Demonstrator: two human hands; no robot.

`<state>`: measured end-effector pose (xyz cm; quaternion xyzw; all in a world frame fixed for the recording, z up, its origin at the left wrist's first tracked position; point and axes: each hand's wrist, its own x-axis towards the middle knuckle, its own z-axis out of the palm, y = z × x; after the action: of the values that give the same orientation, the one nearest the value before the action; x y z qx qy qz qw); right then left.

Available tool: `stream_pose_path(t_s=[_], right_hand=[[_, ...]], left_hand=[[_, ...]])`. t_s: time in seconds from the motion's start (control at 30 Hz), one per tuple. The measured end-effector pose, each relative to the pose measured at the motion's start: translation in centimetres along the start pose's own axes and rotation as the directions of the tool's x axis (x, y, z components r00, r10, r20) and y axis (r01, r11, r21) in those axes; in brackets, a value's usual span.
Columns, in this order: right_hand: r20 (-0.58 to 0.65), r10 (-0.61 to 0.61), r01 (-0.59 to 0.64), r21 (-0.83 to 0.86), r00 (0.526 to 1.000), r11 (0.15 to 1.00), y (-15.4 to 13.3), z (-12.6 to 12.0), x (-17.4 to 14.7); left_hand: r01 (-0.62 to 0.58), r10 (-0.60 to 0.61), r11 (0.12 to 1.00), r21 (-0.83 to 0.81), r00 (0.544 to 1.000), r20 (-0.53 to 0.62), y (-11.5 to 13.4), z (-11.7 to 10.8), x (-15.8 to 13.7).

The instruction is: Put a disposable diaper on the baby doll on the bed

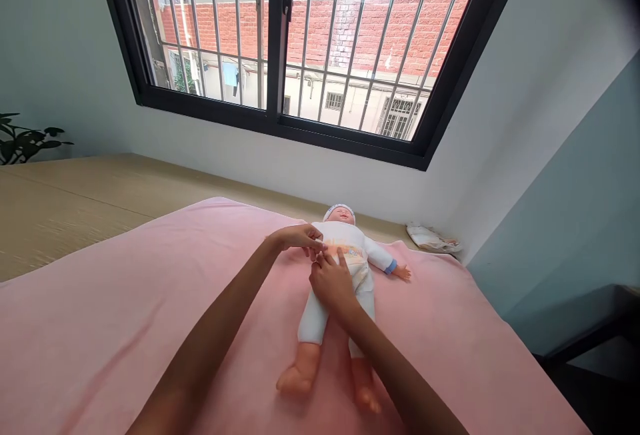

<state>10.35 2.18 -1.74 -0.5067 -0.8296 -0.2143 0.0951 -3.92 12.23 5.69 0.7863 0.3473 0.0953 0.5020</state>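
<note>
A baby doll (341,216) in white clothes and a light cap lies on its back, legs toward me. Around its hips is a diaper (359,263) with an orange-patterned waistband, worn over the white trousers. My left hand (299,239) is closed at the waistband's left side, its fingertips pinching the diaper's edge. Right beside it, my right hand (333,280) rests on the diaper's front. Its thumb-side fingers close at that same edge while another finger lies stretched over the waistband. The exact fold or tab between the fingertips is hidden.
A pink sheet (240,302) lies under the doll, over a tan surface (65,212). A folded white cloth (433,238) sits at the back right by the wall. Behind is a black-framed window (277,42); a plant (30,142) stands far left, a dark piece of furniture (590,328) at right.
</note>
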Motion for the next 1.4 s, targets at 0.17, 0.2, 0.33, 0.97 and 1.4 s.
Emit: stream_pose_path(t_s=[0.17, 0.2, 0.33, 0.97, 1.4], right_hand=[[-0.012, -0.02, 0.019, -0.036, 1.0, 0.999, -3.1, -0.3, -0.4], [-0.017, -0.027, 0.027, -0.024, 0.999, 0.999, -3.3, -0.3, -0.5], [-0.053, -0.031, 0.028, -0.057, 0.998, 0.998, -3.2, -0.5, -0.6], [0.003, -0.05, 0.05, 0.096, 0.999, 0.994, -2.9, -0.9, -0.4], [-0.02, 0.363, -0.225, 0.753, 0.932, 0.619, 13.6, 2.6, -0.6]], left_hand=[[0.023, -0.021, 1.0, 0.017, 0.996, -0.085, 1.2, 2.3, 1.0], [0.025, -0.022, 0.999, 0.029, 0.995, -0.1, 1.2, 2.6, 1.1], [0.025, -0.01, 0.997, 0.077, 0.984, -0.18, 1.0, 3.7, 1.9], [-0.019, 0.043, 0.997, 0.073, 0.935, -0.353, -0.2, 2.8, 2.9], [-0.014, -0.001, 0.998, -0.056, 0.965, -0.262, -3.1, 1.4, 3.8]])
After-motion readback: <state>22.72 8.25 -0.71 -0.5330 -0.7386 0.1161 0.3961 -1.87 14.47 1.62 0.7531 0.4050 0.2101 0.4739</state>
